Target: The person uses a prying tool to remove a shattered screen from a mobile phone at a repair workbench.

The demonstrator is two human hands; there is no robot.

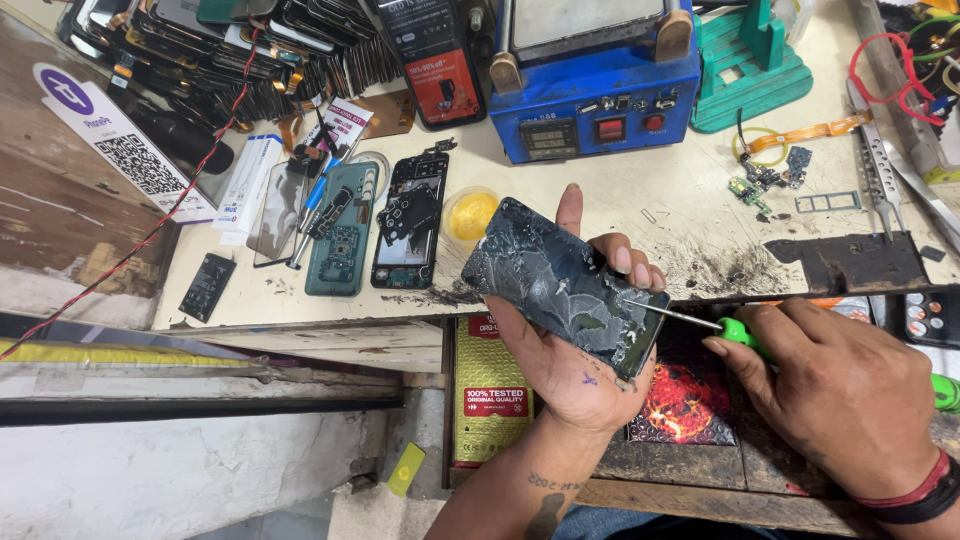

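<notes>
My left hand (570,345) grips a dark phone panel (560,285) smeared with grey residue, holding it tilted above the front edge of the workbench (640,215). My right hand (835,385) is closed on a green-handled screwdriver (745,333). Its thin metal shaft touches the panel's right edge, close to my left fingertips.
On the bench lie two opened phones (375,225), a small yellow tub (470,215), a blue heating machine (595,85), a green jig (750,60), tweezers (880,175), small circuit parts (765,180) and a pile of phone screens (240,50) at the back left. Packaging boxes (490,400) sit in the open drawer below.
</notes>
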